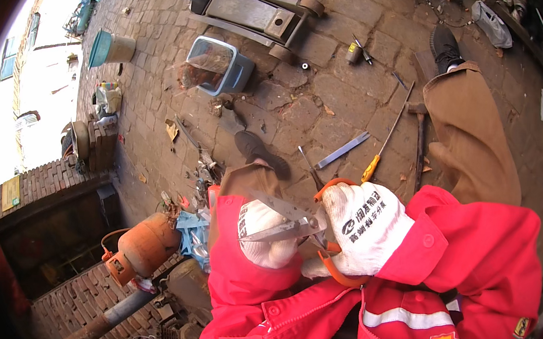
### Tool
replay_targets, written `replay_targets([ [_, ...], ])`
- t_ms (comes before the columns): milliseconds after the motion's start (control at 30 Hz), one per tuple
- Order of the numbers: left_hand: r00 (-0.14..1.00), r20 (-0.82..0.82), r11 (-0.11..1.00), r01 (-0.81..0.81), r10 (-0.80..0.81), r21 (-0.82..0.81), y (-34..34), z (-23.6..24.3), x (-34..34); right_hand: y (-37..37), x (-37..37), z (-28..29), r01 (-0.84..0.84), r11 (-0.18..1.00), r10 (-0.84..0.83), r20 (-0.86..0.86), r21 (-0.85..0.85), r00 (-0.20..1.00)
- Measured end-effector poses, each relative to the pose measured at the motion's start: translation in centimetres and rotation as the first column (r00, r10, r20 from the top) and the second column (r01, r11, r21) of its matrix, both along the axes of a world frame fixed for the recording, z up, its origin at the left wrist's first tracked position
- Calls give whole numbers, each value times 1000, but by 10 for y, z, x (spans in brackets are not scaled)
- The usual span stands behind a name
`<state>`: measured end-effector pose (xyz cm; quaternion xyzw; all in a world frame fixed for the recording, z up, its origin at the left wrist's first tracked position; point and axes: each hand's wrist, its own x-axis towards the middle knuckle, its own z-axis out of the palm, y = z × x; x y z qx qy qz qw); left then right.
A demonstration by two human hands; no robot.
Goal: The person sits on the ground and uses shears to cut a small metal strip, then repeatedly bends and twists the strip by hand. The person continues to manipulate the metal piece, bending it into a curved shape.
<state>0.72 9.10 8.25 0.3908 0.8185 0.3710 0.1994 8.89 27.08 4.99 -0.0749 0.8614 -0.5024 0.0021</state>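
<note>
Large metal shears (302, 226) with orange handles are in front of my body, their blades spread apart and pointing left. My right hand (364, 224), in a white knitted glove with black print, is closed on the handle end, with one orange loop above it and another below. My left hand (267, 251), also gloved, is closed behind the blades; what its fingers hold is hidden. On the paving beyond lie a yellow-handled screwdriver (369, 170), a long-handled hammer (419, 144), a flat metal bar (342, 151) and my two shoes (445, 52).
A floor jack (244, 11) lies ahead; a small can (353, 53) is nearby. A blue plastic bin (235, 71) and buckets (101, 48) stand on the paving (317, 99). An orange gas cylinder (150, 246), brick walls (14, 197) and piled scrap (187, 295) are to my left.
</note>
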Motion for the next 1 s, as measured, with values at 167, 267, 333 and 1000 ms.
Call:
replay_targets([
  [167, 998, -41, 999, 41, -41, -20, 0, 1, -3, 6, 8, -1, -194, 980, 179, 251, 35, 951],
  [267, 995, -74, 997, 65, -67, -32, 0, 3, -6, 8, 11, 0, -224, 974, 207, 283, 28, 937],
  [333, 992, -92, 996, 79, -83, -39, 0, 5, -7, 7, 12, -2, -219, 976, 213, 303, -14, 929],
  [1000, 999, -43, 996, -15, 19, 92, 4, -1, -14, 22, -17, 8, -79, 971, 145, 296, -224, 944],
])
